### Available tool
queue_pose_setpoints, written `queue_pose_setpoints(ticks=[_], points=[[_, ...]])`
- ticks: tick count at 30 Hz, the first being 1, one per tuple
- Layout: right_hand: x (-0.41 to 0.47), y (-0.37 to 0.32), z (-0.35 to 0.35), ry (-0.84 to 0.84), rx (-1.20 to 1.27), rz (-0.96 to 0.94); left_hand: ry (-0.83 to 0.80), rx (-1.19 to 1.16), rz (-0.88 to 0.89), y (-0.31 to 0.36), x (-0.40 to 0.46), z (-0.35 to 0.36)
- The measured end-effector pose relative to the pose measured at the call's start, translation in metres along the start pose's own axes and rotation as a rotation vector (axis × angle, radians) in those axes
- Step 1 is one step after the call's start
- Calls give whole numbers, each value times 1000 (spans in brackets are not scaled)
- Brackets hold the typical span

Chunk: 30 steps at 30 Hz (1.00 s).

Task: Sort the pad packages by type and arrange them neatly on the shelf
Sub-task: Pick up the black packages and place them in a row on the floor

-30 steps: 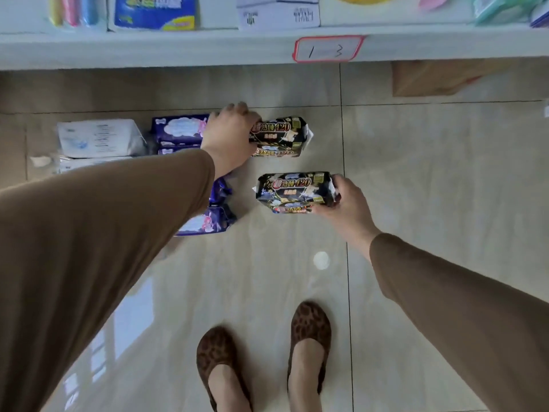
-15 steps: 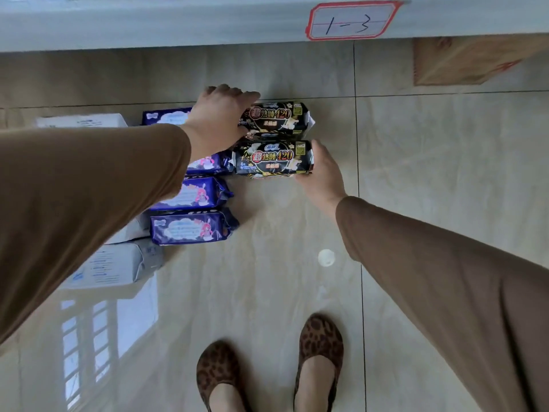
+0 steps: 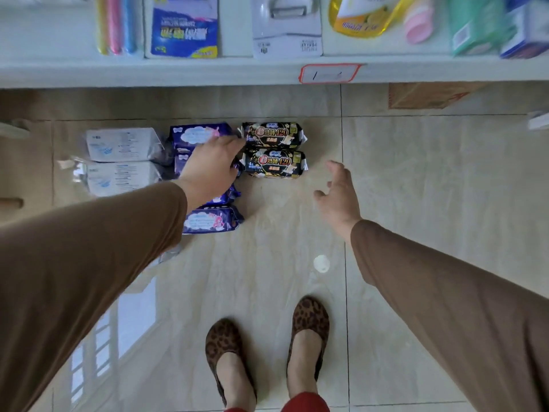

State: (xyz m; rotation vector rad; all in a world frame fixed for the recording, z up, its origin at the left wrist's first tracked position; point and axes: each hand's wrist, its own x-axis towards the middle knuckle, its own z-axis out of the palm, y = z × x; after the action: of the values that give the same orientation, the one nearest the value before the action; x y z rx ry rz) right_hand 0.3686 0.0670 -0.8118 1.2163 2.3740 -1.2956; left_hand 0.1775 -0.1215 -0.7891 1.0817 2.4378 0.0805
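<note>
Two black pad packages lie side by side on the tiled floor, one behind (image 3: pixel 273 134) and one in front (image 3: pixel 274 163). Left of them runs a column of purple pad packages, the farthest (image 3: pixel 196 133) and the nearest (image 3: pixel 208 220) fully visible. Two white pad packages (image 3: pixel 121 144) sit further left. My left hand (image 3: pixel 211 168) rests over the middle purple packages, fingertips at the black packages' left ends, and hides what lies under it. My right hand (image 3: pixel 338 194) hovers open to the right of the front black package, touching nothing.
A white shelf edge (image 3: pixel 208 72) with a red-framed label (image 3: pixel 328 73) spans the top, carrying assorted goods. A cardboard box (image 3: pixel 427 95) sits under the shelf at right. A white spot (image 3: pixel 321 263) marks the floor. My feet in leopard shoes (image 3: pixel 267 346) stand below.
My right hand let go of the front black package and drew back to the right. My left hand slid left, off the rear black package onto the purple ones.
</note>
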Motion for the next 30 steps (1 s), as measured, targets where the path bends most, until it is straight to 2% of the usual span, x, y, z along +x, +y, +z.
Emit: queue_pose_setpoints(ticks=[7, 12, 18, 23, 30], points=[[-124, -91, -115, -32, -167, -89, -9, -75, -32, 70, -116, -116], [-222, -189, -220, -39, -249, -184, 8, -117, -37, 134, -195, -253], [-318, -304, -349, 90, -239, -305, 146, -162, 26, 208, -268, -417], [-352, -369, -446, 231, -232, -415, 270, -185, 96, 257, -281, -522], [-327, -390, -564, 265, -245, -506, 427, -169, 170, 327, -237, -611]])
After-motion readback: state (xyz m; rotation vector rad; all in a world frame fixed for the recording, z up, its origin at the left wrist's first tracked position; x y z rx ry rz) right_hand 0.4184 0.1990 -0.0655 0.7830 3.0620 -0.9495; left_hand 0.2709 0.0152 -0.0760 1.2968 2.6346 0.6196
